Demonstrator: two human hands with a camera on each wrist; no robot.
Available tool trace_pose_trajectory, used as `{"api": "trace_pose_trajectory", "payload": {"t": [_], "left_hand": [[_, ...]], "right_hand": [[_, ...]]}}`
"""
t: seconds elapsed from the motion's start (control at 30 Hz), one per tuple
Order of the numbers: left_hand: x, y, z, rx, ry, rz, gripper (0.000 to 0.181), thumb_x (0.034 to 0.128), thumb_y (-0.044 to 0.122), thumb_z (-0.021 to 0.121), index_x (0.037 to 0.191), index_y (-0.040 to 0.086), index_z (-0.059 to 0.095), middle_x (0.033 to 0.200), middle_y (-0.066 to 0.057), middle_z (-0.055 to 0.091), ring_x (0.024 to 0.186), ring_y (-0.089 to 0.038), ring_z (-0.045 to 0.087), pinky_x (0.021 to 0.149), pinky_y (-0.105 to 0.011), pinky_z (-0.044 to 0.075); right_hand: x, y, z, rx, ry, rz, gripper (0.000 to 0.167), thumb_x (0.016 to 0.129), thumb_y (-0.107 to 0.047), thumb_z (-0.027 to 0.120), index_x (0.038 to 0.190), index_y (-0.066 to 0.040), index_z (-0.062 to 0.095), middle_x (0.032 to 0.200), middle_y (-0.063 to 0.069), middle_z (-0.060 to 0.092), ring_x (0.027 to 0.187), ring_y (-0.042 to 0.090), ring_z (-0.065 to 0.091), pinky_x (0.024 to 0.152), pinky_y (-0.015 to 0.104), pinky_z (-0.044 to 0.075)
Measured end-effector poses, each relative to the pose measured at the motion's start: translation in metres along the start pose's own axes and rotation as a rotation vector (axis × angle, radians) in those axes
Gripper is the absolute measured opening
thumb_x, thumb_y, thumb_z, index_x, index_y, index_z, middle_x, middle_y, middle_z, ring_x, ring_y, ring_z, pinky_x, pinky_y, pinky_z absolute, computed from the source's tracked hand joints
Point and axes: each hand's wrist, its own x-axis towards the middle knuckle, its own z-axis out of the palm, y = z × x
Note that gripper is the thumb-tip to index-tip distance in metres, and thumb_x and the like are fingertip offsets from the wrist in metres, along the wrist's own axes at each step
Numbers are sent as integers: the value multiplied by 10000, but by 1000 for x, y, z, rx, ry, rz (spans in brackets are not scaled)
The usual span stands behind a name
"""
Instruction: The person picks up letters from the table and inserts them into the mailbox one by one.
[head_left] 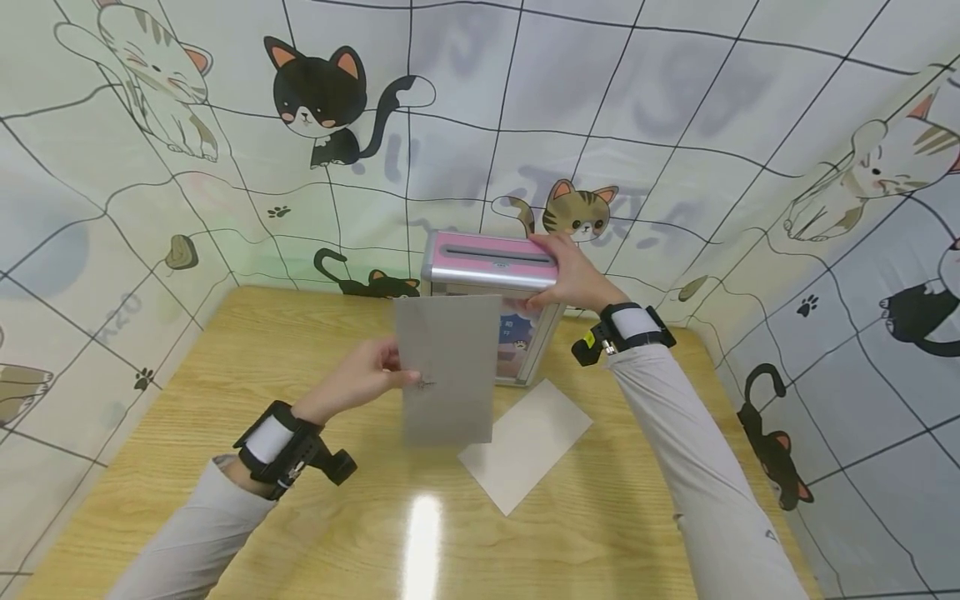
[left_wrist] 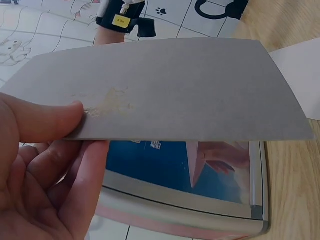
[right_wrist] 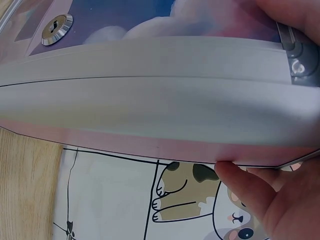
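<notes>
My left hand (head_left: 365,377) pinches a grey sheet of card (head_left: 450,371) by its left edge, thumb on the near face. In the left wrist view, a yellowish smudge marks the card beside the thumb. Behind the card stands a slotted collection box (head_left: 442,268) with a pink top, silver metal edges and a printed front, partly hidden. My right hand (head_left: 573,273) grips the box's upper right end, thumb in front and fingers at the back. The slot (head_left: 495,254) in the top shows nothing in it. A keyhole lock (right_wrist: 57,29) is visible in the right wrist view.
A pale sheet of paper (head_left: 528,450) lies slantwise on the wooden table (head_left: 315,533), just in front of the box. Cat-patterned cloth (head_left: 465,100) rises behind the table and along both sides.
</notes>
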Motion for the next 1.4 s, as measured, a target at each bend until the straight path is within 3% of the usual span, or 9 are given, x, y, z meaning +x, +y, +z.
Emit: {"api": "trace_pose_trajectory", "payload": {"t": [0.37,0.53,0.77,0.87,0.97,1.17,1.4], "left_hand": [[18,13,13,60,-47,81,265,819,74,628,1064,-22,598,940,-152,673,850,-227,646,715,-335,501],[20,18,13,78,-57,78,268,816,68,630,1066,-22,594,919,-157,677,833,-225,648,693,-320,497],[23,20,11,36,-74,68,302,818,52,622,1104,-30,572,971,-184,662,863,-249,646,735,-349,517],[24,24,7,13,-65,68,308,817,44,621,1106,-47,569,963,-193,660,860,-255,644,728,-346,516],[27,31,0,6,-30,109,296,806,21,625,1082,-71,575,932,-204,661,833,-264,648,700,-330,516],[36,50,-18,76,53,152,266,787,20,656,1037,-48,598,876,-180,675,806,-248,654,668,-305,491],[50,78,-38,131,63,157,281,818,56,632,1091,17,581,932,-138,673,855,-222,638,753,-358,484]], "right_hand": [[-1,-1,-1,-15,2,-8,1039,514,-166,833,1404,-82,303,1362,125,310,1157,280,341,968,493,326],[-1,-1,-1,-24,-4,-2,1023,525,-133,816,1407,-82,299,1355,140,313,1154,294,342,959,504,334],[0,-1,-1,-15,-4,-6,1020,520,-109,805,1406,-76,301,1353,134,319,1151,287,350,966,495,327],[0,-2,-1,-5,0,-10,1024,505,-100,801,1402,-70,308,1354,117,326,1148,265,356,974,472,322],[0,-3,0,-9,0,-7,1016,515,-117,801,1402,-72,308,1361,107,323,1159,257,352,978,467,320],[-1,-3,0,-18,4,-3,992,542,-167,811,1398,-90,316,1370,106,320,1154,266,351,935,472,354],[-2,-1,0,-12,-4,-14,902,547,-164,816,1332,-109,375,1331,115,327,1111,260,363,900,449,376]]}}
